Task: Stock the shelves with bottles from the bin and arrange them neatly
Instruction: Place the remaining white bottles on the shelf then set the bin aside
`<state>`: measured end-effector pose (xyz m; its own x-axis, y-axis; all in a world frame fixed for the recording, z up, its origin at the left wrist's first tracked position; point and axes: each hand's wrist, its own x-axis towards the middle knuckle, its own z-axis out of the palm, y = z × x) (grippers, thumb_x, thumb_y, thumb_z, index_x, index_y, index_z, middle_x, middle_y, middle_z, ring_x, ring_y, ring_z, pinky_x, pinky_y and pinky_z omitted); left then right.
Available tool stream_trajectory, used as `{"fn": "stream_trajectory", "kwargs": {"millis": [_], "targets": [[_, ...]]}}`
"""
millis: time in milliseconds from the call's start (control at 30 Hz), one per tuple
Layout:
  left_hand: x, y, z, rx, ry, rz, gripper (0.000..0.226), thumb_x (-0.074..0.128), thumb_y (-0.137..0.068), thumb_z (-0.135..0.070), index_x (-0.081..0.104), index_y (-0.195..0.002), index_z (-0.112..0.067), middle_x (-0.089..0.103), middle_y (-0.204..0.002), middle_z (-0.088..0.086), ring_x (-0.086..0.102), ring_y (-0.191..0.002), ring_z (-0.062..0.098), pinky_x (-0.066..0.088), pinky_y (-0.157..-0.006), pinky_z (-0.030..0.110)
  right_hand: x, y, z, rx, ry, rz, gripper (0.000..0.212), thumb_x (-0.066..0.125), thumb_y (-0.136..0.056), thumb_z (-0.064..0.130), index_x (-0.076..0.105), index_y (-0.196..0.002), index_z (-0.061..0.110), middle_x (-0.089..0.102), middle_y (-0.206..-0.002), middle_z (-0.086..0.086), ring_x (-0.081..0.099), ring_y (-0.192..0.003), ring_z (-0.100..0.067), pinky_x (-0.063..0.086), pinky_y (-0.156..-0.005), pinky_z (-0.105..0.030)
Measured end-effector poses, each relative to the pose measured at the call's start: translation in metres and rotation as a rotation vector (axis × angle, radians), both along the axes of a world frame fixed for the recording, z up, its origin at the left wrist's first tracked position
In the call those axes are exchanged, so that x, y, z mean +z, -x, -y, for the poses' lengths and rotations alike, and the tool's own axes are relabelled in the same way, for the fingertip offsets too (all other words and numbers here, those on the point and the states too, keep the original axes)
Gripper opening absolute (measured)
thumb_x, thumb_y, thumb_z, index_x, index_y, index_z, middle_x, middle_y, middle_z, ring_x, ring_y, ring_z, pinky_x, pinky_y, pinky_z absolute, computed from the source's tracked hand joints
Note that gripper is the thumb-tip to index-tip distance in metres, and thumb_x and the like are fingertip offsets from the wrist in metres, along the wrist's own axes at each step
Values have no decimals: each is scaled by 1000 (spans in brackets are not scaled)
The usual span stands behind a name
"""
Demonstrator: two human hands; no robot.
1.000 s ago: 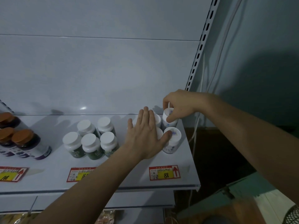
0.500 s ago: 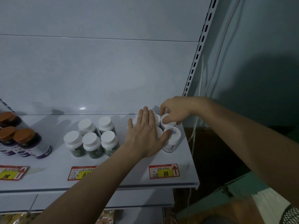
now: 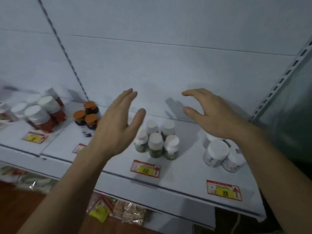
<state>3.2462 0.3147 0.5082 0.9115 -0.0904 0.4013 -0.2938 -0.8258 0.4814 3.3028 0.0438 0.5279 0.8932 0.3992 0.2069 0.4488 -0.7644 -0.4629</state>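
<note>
Above the white shelf [image 3: 189, 176], I see both hands raised and holding nothing. My left hand [image 3: 116, 127] has a loose, empty grip, fingers straight and together, thumb spread out, palm turned toward the right. My right hand [image 3: 214, 112] is empty too, fingers gently bent and apart, forefinger and thumb reaching left. Neither hand touches a bottle.

Taking the green-label bottles [image 3: 157, 141] as my marker: that cluster of white-capped bottles stands upright on the shelf, between the two hands and below them, packed tight with caps touching. Right of that cluster, under my right wrist, stand the white bottles [image 3: 219, 154] with pale labels, close together near the shelf's right end; my wrist hides part of that group. Left of the cluster, behind my left hand, sit the orange-capped bottles [image 3: 86, 115], dark glass, bunched together. Further left again are the red-label bottles [image 3: 43, 115] with white caps, blurred, leaning in my view.

In front of the cluster, on the shelf's front strip, is a price tag [image 3: 145, 168], red with yellow; another price tag [image 3: 223, 190] sits off to its right, below the white bottles. Below the shelf, left of the cluster, lie clear packets [image 3: 118, 208] on a lower level.
</note>
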Motion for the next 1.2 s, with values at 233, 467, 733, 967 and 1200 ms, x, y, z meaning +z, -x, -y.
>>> {"fn": "stream_trajectory", "kwargs": {"millis": [233,467,733,967,1200], "targets": [[-23,60,-187,239,359,86,61,35,-99,-58,43,-151,-26,49,-149,-10,47,-131,1,42,-109,40,-15,49,-209,170,-268,-63,57,52,-101,43,34,-155,33,43,-148,21,37,-129,11,23,-102,-4],[-52,154,-368,458,412,39,72,30,-95,-73,30,-155,-34,33,-160,-14,32,-146,6,32,-118,49,-44,80,-413,371,-446,-235,57,54,-93,58,42,-147,43,47,-143,29,42,-135,4,37,-115,-32],[-46,249,-524,763,467,145,67,31,-98,-66,28,-156,-33,31,-159,-19,33,-140,-4,33,-117,41,-38,113,-632,706,-379,-269,59,56,-97,51,41,-151,34,46,-150,22,39,-139,4,36,-118,-42],[-51,263,-630,919,444,172,70,31,-99,-63,25,-158,-26,29,-162,-11,28,-147,4,31,-119,41,-49,124,-781,909,-318,-295,58,55,-101,45,37,-154,31,44,-154,16,37,-142,-1,36,-118,-42],[-68,209,-786,976,429,182,68,31,-99,-63,22,-158,-32,26,-162,-18,25,-146,-2,30,-120,41,-64,64,-941,951,-308,-326,58,53,-100,50,32,-153,43,37,-154,24,32,-144,2,33,-120,-41]]}}
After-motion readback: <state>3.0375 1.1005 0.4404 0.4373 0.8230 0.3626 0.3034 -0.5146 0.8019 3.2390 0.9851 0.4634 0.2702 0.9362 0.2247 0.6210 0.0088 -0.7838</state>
